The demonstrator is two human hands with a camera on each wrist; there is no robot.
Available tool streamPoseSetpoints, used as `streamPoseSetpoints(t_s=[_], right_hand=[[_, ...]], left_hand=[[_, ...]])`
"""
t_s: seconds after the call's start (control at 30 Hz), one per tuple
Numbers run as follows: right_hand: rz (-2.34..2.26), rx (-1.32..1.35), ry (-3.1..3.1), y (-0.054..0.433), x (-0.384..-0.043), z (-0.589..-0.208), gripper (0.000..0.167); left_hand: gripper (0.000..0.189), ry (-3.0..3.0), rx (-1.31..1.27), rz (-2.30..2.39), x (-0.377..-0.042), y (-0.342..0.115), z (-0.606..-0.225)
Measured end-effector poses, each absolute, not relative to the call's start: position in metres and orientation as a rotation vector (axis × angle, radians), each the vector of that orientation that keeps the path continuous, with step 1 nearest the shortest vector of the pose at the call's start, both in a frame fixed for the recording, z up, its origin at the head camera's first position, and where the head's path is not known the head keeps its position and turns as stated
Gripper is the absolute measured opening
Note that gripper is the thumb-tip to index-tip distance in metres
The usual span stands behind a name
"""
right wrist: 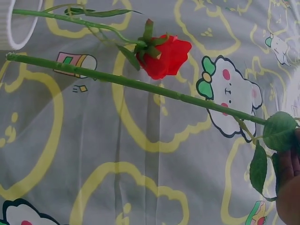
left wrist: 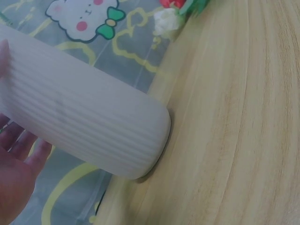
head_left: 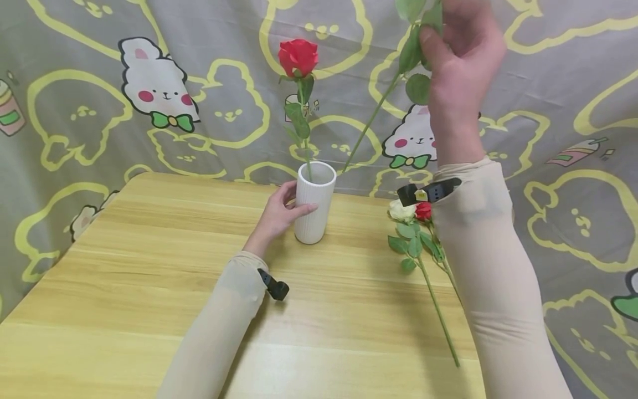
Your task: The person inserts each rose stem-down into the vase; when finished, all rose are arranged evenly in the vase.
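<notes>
A white ribbed vase [head_left: 314, 213] stands upright on the wooden table, and one red rose [head_left: 298, 58] leans up out of its mouth. My left hand [head_left: 279, 213] grips the vase from the left side, thumb across the front; the left wrist view shows the fingers [left wrist: 40, 157] on its other side. High on the right, my right hand [head_left: 468, 61] holds a long green flower stem [head_left: 371, 119] by its leafy upper part. The stem slants down, its cut lower end just right of the vase's rim and apart from it. The bloom of this stem is out of view.
On the table's right side lie a white rose [head_left: 401, 210] and another red rose [head_left: 423, 210], their stems pointing toward the front, partly under my right forearm. A grey patterned curtain [head_left: 224, 33] hangs behind the table [head_left: 149, 249].
</notes>
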State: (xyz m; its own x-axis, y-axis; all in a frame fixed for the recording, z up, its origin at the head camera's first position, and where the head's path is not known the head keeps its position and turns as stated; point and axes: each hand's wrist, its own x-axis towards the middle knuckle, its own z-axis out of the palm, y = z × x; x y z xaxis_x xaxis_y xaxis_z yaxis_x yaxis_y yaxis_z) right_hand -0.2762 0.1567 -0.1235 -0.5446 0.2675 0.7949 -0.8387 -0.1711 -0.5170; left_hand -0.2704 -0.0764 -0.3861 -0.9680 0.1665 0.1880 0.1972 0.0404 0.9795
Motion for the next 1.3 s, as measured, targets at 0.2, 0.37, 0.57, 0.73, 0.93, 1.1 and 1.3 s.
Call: streamPoseSetpoints(t_s=[0.2,0.37,0.57,0.73,0.93,1.1,1.3], right_hand=[[1.855,0.813,-1.170,0.147,-0.277,-0.120,0.029],[1.884,0.734,-1.218,0.136,-0.274,-0.125,0.028],[1.896,0.567,-1.405,0.130,-0.270,-0.134,0.025],[1.861,0.569,-1.486,0.129,-0.276,-0.149,0.024],[1.876,0.573,-1.564,0.129,-0.283,-0.169,0.024],[1.864,0.590,-1.625,0.127,-0.288,-0.183,0.024],[1.827,0.585,-1.713,0.122,-0.289,-0.200,0.023]], left_hand=[[0.071,-2.233,-0.401,-2.095,-0.275,-0.076,-0.395],[0.070,-2.230,-0.410,-2.094,-0.274,-0.076,-0.396],[0.071,-2.229,-0.417,-2.106,-0.275,-0.077,-0.396],[0.071,-2.234,-0.426,-2.095,-0.275,-0.079,-0.395],[0.071,-2.237,-0.440,-2.096,-0.277,-0.079,-0.395],[0.071,-2.230,-0.439,-2.101,-0.276,-0.079,-0.395],[0.071,-2.224,-0.435,-2.130,-0.271,-0.078,-0.393]])
